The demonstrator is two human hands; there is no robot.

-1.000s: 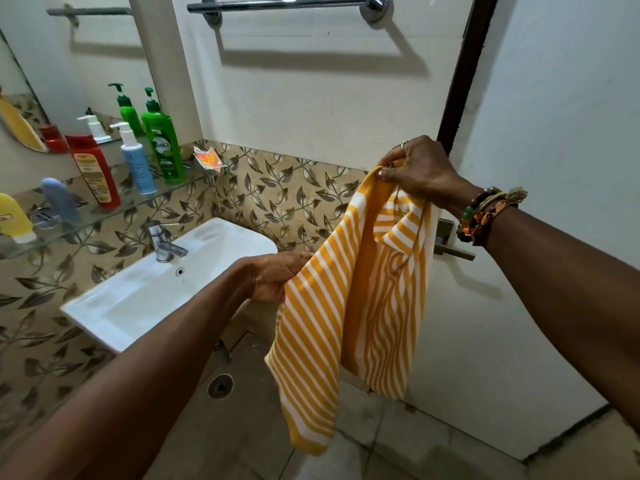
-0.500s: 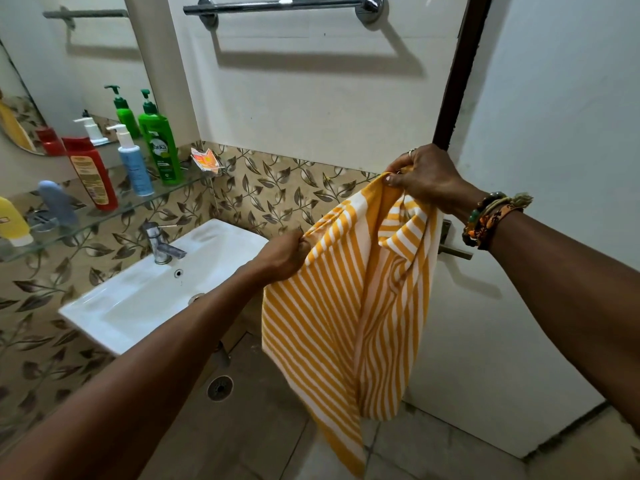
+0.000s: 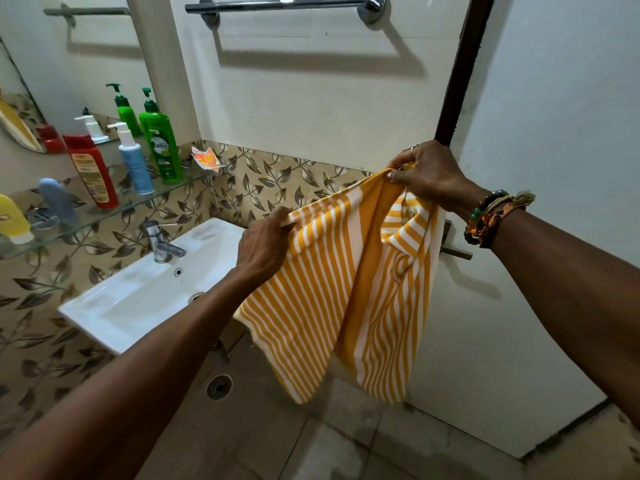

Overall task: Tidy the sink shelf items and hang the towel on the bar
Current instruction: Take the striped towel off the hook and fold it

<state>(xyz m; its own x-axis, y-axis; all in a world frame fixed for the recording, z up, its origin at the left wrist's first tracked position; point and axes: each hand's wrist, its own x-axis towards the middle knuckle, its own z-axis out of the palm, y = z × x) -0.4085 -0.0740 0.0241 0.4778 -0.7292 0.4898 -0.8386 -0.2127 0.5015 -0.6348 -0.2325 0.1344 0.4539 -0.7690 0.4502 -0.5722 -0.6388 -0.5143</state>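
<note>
Left hand [image 3: 265, 242] fingers curled, pinching the yellow-and-white striped cloth towel [image 3: 343, 299] at its top edge. Right hand [image 3: 427, 173] fingers pinch the far corner. Towel hangs lengthwise downward, right of the white sink [image 3: 138, 303], below the chrome wall bar [image 3: 280, 4].

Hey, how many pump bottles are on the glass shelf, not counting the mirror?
2. The green pump bottle stands toward the right end of the glass shelf; the blue pump bottle is just left of it. The mirror behind repeats both.
</note>
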